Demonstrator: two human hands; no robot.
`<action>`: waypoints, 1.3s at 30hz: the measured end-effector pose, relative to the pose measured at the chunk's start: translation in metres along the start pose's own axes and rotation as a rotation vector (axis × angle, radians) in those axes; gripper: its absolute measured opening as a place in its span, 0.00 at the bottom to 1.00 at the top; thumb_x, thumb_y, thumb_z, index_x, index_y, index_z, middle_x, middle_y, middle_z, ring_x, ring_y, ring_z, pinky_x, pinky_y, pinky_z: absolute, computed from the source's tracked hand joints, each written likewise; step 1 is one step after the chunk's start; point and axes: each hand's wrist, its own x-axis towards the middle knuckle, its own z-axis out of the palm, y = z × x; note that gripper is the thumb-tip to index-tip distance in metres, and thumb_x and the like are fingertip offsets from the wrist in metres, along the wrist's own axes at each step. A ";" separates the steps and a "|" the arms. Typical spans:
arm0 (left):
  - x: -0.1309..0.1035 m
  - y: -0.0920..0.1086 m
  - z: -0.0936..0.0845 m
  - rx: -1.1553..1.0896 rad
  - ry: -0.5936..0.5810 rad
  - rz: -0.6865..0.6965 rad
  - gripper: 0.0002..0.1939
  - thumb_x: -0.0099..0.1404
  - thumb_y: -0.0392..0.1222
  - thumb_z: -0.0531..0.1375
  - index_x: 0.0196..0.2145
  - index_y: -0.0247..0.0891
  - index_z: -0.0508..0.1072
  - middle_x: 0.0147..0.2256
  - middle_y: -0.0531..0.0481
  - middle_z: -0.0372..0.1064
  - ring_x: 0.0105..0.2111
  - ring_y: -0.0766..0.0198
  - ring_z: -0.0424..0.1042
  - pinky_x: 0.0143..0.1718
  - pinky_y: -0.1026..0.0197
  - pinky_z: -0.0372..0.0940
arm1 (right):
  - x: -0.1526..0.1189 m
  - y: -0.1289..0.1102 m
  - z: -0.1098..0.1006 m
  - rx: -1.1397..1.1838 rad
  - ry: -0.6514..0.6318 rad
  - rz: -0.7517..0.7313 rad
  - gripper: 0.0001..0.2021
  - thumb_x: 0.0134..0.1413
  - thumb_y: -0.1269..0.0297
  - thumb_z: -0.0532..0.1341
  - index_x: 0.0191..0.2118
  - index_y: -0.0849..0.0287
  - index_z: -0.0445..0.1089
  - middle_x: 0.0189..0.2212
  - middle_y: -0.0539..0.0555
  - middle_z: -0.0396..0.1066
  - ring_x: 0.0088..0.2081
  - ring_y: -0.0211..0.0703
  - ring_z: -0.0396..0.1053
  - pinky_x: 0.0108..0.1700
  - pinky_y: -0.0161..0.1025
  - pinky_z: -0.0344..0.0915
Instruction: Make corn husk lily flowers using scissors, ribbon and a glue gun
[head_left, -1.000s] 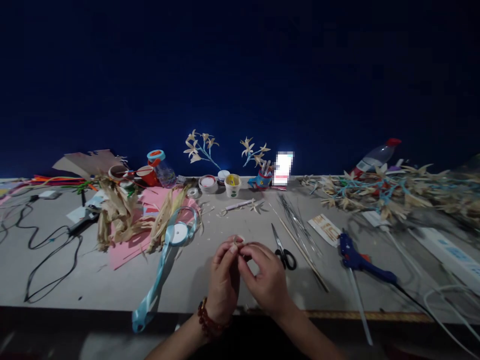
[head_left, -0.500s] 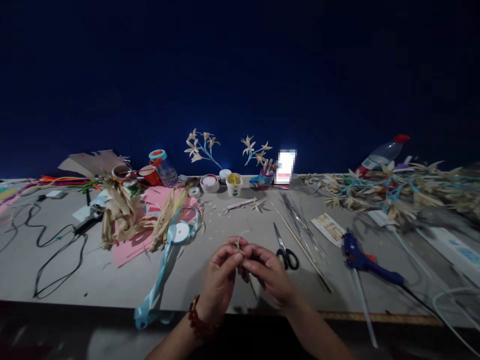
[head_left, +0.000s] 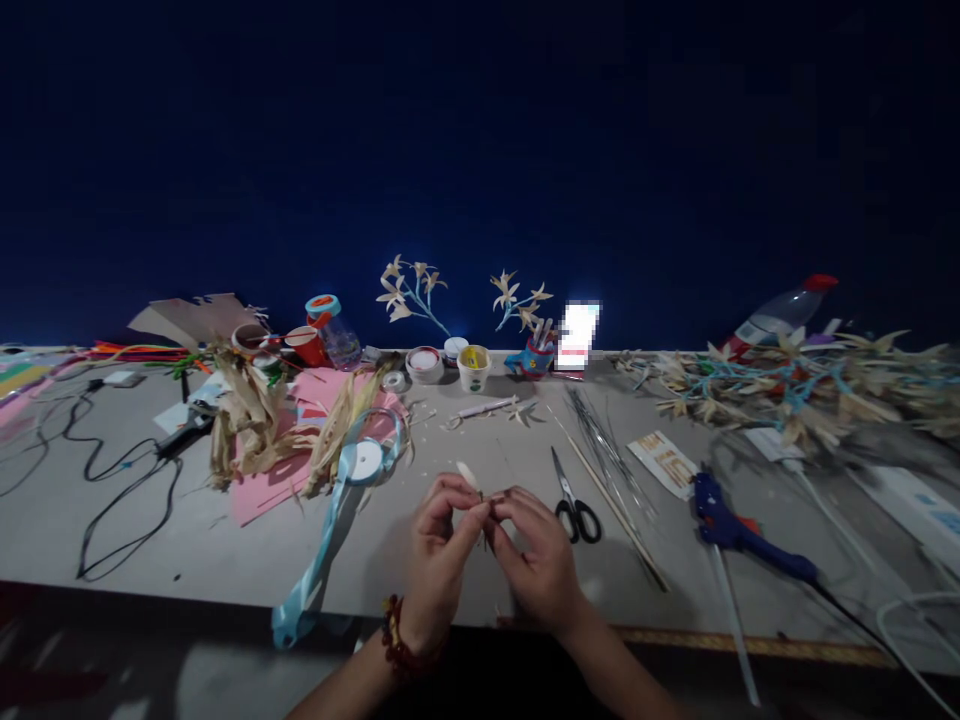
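My left hand [head_left: 439,540] and my right hand [head_left: 538,560] meet fingertip to fingertip above the near part of the table. Both are pinched closed on a small husk flower piece, whose pale petal [head_left: 466,474] stands up above the left fingers. A short thin dark stem hangs below the fingertips; most of the piece is hidden by them. Right of my hands lie black-handled scissors [head_left: 576,515], and past them thin wires [head_left: 606,440] and a long thin stick [head_left: 622,515]. Light blue ribbon [head_left: 319,570] trails from a white spool [head_left: 365,461] to the left.
Dried husks [head_left: 251,430] lie over pink paper [head_left: 255,497] at left. At right are a blue glue gun [head_left: 720,515], a power strip [head_left: 911,510] and many husk flower sprays [head_left: 780,385]. Along the wall stand a white tub [head_left: 474,375], a blue cup [head_left: 536,358] and a lit phone [head_left: 579,335].
The pale petal has come up into sight over my left fingers, where a thin curved strand showed before. My right fingers have shifted slightly. The whole view has moved a little.
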 end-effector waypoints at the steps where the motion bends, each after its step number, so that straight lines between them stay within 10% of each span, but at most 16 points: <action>1: 0.000 -0.001 0.000 -0.002 0.000 -0.001 0.04 0.63 0.37 0.64 0.29 0.39 0.75 0.36 0.49 0.67 0.40 0.62 0.67 0.44 0.61 0.63 | 0.000 0.000 0.001 0.015 0.003 0.019 0.06 0.58 0.74 0.58 0.35 0.55 0.69 0.31 0.52 0.73 0.36 0.44 0.71 0.40 0.40 0.67; 25: -0.003 0.003 -0.014 0.146 -0.027 0.027 0.06 0.64 0.41 0.63 0.30 0.38 0.76 0.31 0.47 0.70 0.35 0.59 0.69 0.39 0.59 0.64 | 0.011 0.002 -0.010 0.130 -0.033 0.141 0.02 0.59 0.68 0.60 0.35 0.57 0.69 0.31 0.51 0.69 0.32 0.40 0.69 0.34 0.36 0.66; 39: -0.004 -0.015 -0.046 0.081 0.190 -0.090 0.09 0.60 0.46 0.67 0.31 0.38 0.77 0.33 0.47 0.71 0.35 0.61 0.69 0.34 0.64 0.63 | 0.070 0.099 0.007 -0.353 -0.336 0.254 0.05 0.58 0.68 0.58 0.37 0.58 0.71 0.32 0.52 0.74 0.34 0.43 0.70 0.38 0.37 0.63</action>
